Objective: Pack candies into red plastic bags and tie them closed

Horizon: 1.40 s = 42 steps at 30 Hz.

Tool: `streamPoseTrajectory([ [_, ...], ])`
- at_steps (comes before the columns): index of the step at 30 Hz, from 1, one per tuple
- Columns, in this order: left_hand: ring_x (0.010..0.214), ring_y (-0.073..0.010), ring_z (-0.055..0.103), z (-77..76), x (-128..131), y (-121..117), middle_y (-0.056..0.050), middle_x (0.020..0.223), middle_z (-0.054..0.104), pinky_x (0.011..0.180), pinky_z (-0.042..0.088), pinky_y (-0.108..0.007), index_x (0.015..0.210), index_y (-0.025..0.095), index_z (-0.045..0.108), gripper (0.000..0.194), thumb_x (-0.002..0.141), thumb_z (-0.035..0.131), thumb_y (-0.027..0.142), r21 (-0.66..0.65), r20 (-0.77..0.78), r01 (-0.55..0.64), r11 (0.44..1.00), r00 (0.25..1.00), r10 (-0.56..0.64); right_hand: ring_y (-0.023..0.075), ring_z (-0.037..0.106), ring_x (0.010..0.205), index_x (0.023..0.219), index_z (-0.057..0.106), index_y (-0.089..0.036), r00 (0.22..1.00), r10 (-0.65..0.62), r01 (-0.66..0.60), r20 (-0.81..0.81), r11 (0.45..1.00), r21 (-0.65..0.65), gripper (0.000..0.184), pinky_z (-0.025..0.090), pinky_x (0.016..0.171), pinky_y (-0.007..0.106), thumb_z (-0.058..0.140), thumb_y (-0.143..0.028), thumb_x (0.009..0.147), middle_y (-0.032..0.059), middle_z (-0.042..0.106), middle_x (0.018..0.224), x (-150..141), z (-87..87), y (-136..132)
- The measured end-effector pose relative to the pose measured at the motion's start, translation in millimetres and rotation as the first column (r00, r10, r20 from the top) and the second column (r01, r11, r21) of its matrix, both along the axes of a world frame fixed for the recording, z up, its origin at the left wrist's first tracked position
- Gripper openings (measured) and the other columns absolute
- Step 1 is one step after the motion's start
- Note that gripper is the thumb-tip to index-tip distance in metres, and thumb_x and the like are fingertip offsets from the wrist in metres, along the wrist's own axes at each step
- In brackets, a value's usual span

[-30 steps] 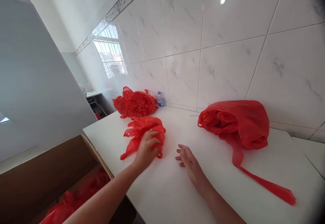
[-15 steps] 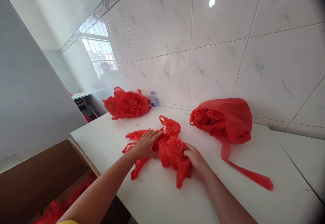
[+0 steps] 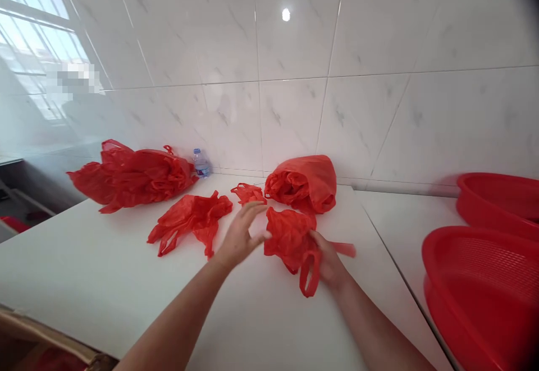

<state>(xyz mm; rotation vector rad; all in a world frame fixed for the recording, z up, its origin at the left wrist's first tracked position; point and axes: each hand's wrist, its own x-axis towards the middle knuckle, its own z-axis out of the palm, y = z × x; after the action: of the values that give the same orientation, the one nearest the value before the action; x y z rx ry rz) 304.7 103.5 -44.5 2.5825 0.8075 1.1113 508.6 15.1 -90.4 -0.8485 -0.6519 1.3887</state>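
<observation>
A crumpled red plastic bag [image 3: 290,239] is held above the white table by my right hand [image 3: 330,261], which grips its right side; one handle loop dangles below. My left hand [image 3: 242,233] is open, thumb and fingers apart, close to the bag's left edge. Left of that hand lies another crumpled red bag [image 3: 191,219] with its handles spread out. Beyond the hands are a small red bag [image 3: 250,193] and a rolled red bundle [image 3: 305,183], from which a red strip [image 3: 345,248] trails to the right.
A big heap of red bags [image 3: 138,177] lies at the back left beside a water bottle [image 3: 201,164]. Red plastic baskets [image 3: 463,309] stand on the right. At the lower left is the edge of a cardboard box [image 3: 50,331]. A tiled wall [image 3: 295,107] closes off the back.
The view has turned to the right, bringing the red baskets into sight. My left hand has come off the bag on the left, and my right hand has separated its bag from the others.
</observation>
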Motion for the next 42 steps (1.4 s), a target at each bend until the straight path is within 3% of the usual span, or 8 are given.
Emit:
streamPoseTrajectory([
  [3, 0.132, -0.035, 0.032, -17.4, 29.6, -26.6, -0.017, 0.145, 0.033, 0.102, 0.035, -0.048, 0.139, 0.023, 0.034, 0.092, 0.061, 0.076, 0.047, -0.032, -0.03, 0.145, 0.989, 0.989, -0.146, 0.0226, 0.062, 0.09, 0.096, 0.064, -0.02, 0.982, 0.064, -0.065, -0.179, 0.998, 0.001, 0.029, 0.05, 0.075, 0.034, 0.057, -0.043, 0.08, 0.0059, 0.068, 0.094, 6.3, -3.7, -1.7],
  [7, 0.1, -0.0248, 0.055, -40.3, 45.9, -20.9, -0.009, 0.105, 0.06, 0.085, 0.045, -0.039, 0.099, 0.023, 0.061, 0.022, 0.08, 0.052, 0.018, -0.088, -0.078, 0.068, 0.994, 0.994, -0.075, 0.0214, 0.064, 0.091, 0.093, 0.066, -0.02, 0.987, -0.129, 0.123, -0.097, 0.99, -0.069, 0.019, 0.05, 0.077, 0.031, 0.062, -0.031, 0.078, 0.0053, 0.07, 0.095, 32.9, -9.2, -15.2],
  [12, 0.079, -0.0185, 0.054, -49.6, 41.0, -10.9, -0.002, 0.082, 0.057, 0.072, 0.043, -0.031, 0.073, 0.022, 0.053, 0.014, 0.083, 0.044, 0.023, -0.299, 0.118, -0.027, 0.954, 0.991, 0.065, 0.0193, 0.065, 0.078, 0.086, 0.068, -0.022, 0.963, -0.265, 0.259, -0.044, 0.96, -0.107, 0.014, 0.05, 0.071, 0.03, 0.068, -0.028, 0.073, 0.0027, 0.071, 0.083, 72.9, -5.9, -40.4],
  [18, 0.056, -0.0126, 0.043, -55.2, 35.4, -16.3, 0.003, 0.06, 0.046, 0.054, 0.035, -0.025, 0.065, 0.02, 0.048, 0.032, 0.083, 0.048, 0.047, -0.726, 0.352, 0.097, 0.681, 0.903, 0.246, 0.0183, 0.062, 0.096, 0.103, 0.064, -0.027, 0.885, -0.384, 0.41, -0.265, 0.91, 0.052, 0.029, 0.052, 0.074, 0.031, 0.057, -0.046, 0.082, 0.0026, 0.068, 0.105, 85.3, 3.5, -47.6],
  [24, 0.058, -0.0119, 0.049, -54.7, 36.3, -18.6, 0.003, 0.066, 0.055, 0.056, 0.04, -0.023, 0.073, 0.02, 0.053, 0.031, 0.078, 0.057, 0.05, -0.784, 0.522, 0.297, 0.545, 0.79, 0.321, 0.0125, 0.062, 0.076, 0.1, 0.063, -0.022, 0.982, -0.175, 0.171, -0.065, 0.983, -0.066, 0.024, 0.048, 0.06, 0.021, 0.063, -0.037, 0.082, 0.0047, 0.066, 0.093, 51.5, -5.3, -40.1],
  [28, 0.056, -0.0117, 0.051, -56.0, 47.7, -34.3, 0.002, 0.067, 0.057, 0.053, 0.04, -0.022, 0.073, 0.02, 0.053, 0.025, 0.074, 0.064, 0.043, -0.774, 0.507, 0.375, 0.511, 0.85, 0.145, 0.0164, 0.06, 0.084, 0.108, 0.058, -0.023, 0.991, 0.042, -0.051, 0.125, 0.996, 0.069, 0.035, 0.048, 0.067, 0.027, 0.059, -0.047, 0.083, 0.0055, 0.063, 0.1, 16.3, -0.4, -41.8],
  [33, 0.056, -0.0101, 0.052, -55.5, 54.1, -50.2, 0.002, 0.065, 0.058, 0.054, 0.042, -0.022, 0.07, 0.018, 0.053, 0.023, 0.075, 0.064, 0.038, -0.793, 0.533, 0.502, 0.345, 0.846, -0.008, 0.0165, 0.058, 0.073, 0.083, 0.061, -0.019, 0.946, -0.125, 0.137, 0.298, 0.99, -0.02, 0.013, 0.046, 0.066, 0.029, 0.064, -0.021, 0.071, 0.0012, 0.062, 0.077, 7.1, -1.6, -38.8],
  [42, 0.071, -0.0149, 0.06, -57.1, 45.9, -28.6, 0.0, 0.076, 0.058, 0.065, 0.053, -0.031, 0.076, 0.019, 0.049, 0.026, 0.073, 0.063, 0.041, -0.829, 0.534, 0.394, 0.397, 0.767, 0.354, 0.0161, 0.058, 0.073, 0.08, 0.062, -0.02, 0.864, -0.499, 0.501, 0.063, 0.865, -0.032, 0.022, 0.046, 0.064, 0.027, 0.06, -0.015, 0.058, 0.0001, 0.064, 0.078, 46.8, 13.6, -39.8],
])
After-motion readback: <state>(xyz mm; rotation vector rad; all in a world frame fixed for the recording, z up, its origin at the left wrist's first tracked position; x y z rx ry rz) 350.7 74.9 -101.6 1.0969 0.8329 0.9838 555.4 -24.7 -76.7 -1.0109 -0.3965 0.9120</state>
